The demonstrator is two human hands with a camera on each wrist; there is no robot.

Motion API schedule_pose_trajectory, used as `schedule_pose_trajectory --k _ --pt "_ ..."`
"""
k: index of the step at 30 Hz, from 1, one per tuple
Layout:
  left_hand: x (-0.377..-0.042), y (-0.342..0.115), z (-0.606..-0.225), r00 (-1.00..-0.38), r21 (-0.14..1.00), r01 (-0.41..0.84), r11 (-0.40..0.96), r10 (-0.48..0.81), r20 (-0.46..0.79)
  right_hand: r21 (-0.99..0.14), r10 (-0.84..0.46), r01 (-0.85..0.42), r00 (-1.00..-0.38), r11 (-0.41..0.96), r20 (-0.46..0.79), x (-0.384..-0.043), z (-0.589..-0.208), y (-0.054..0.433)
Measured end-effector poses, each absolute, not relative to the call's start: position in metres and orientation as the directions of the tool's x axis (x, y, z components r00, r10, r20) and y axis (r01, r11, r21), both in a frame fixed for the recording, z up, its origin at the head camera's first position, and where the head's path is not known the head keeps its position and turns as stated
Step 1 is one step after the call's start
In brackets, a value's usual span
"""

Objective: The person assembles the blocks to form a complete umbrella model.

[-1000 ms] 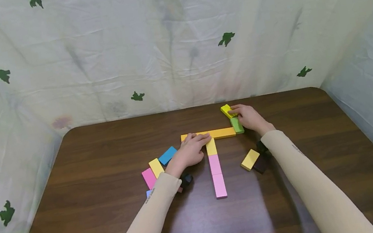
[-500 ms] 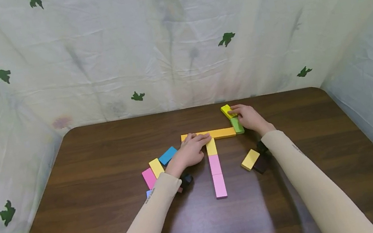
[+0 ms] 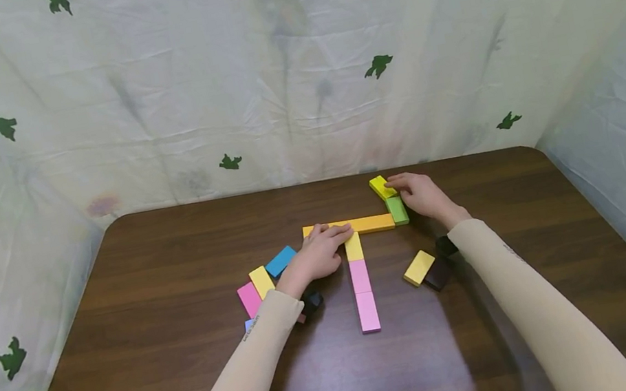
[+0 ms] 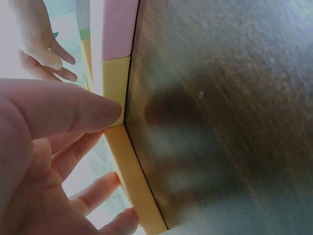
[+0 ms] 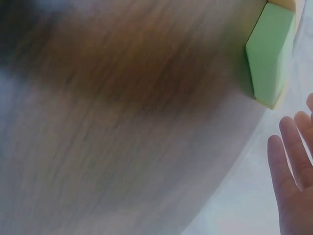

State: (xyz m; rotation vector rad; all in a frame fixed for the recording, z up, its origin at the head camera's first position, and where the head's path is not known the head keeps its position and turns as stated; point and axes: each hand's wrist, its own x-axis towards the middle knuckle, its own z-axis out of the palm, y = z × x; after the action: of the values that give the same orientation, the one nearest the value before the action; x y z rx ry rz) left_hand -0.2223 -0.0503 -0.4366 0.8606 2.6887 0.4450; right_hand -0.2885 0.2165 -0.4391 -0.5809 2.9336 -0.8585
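In the head view, my left hand [image 3: 320, 255] lies over the row of orange blocks [image 3: 374, 223], its fingers touching their tops. The left wrist view has its thumb against the pale yellow block [image 4: 116, 73], with other fingertips along an orange block [image 4: 134, 178]. That yellow block heads a line of pink blocks [image 3: 363, 291] running toward me. At the row's right end, a green block [image 3: 397, 210] meets a bright yellow block [image 3: 379, 188] angled up and left. Beside these is my right hand [image 3: 425, 196], fingers extended near the yellow block; the right wrist view shows them straight, apart from the green block [image 5: 270, 51].
Left of my left forearm lie a blue block [image 3: 281, 261], a yellow block [image 3: 261, 280] and a pink block [image 3: 250, 299]. To the right, a gold-yellow block [image 3: 419, 268] leans by a dark block [image 3: 438, 275]. A curtain [image 3: 160, 110] hangs behind the table [image 3: 171, 248].
My right hand has eased slightly right, its fingers loosening from the bright yellow block. My left hand and the blocks stay as they were.
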Motion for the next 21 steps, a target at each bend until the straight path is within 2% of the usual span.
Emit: schedule_pose_trajectory --k 8,21 --pt "-0.223 -0.051 -0.438 -0.782 0.372 0.511 0.775 0.599 -0.174 -0.556 -0.382 -0.379 -0.917 0.74 0.118 -0.274 -0.438 0.221" --pt "-0.223 -0.051 -0.439 -0.785 0.378 0.506 0.775 0.596 -0.169 -0.598 -0.418 -0.387 -0.904 0.702 0.093 -0.243 -0.436 0.232"
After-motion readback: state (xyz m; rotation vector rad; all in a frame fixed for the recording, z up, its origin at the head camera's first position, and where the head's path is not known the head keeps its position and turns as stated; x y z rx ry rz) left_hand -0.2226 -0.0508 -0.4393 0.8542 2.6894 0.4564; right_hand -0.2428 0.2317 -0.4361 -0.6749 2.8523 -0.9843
